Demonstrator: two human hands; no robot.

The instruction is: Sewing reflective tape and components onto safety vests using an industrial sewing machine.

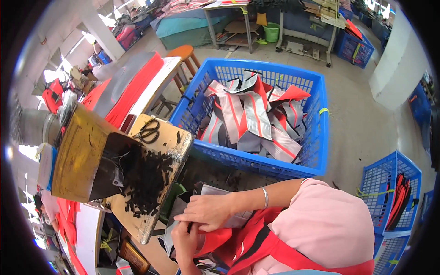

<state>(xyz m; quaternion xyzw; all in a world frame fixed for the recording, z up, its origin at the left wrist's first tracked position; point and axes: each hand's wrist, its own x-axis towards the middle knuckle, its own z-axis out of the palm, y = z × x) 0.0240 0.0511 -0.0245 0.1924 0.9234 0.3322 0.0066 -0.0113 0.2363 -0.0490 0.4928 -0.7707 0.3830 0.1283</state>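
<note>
Head view. Gray-and-red fabric piece (215,240) lies low in the scene, in front of the person's body and just beside the wooden table (172,130), under both hands. Left hand (184,239): fingers curled, apparently gripping the near edge of the piece. Right hand (208,211): laid across from the right, fingers stretched toward the left ones; whether they pinch the cloth or only press on it, cannot tell, the contact being hidden.

Handling, by judgement: light, nothing fragile about it. Red portion hangs in loose folds, so likely soft and limp; gray portion looks smoother and flatter, probably coated, somewhat stiffer and a little slippery. Similar gray-and-red pieces (256,112) heaped in the blue basket (238,158) keep creases and angled panels, which supports a cloth that bends yet holds some shape.

Best hold: thumb and fingers on an edge, where gray meets red, other hand flattening the panel close by. Gripping the red alone would probably let the gray swing or twist. Little force needed; hard squeezing may crease the gray face.

Nearby on the table: black scraps (149,178), scissors (149,133). Loose bits could cling to the cloth if it drags there.
</note>
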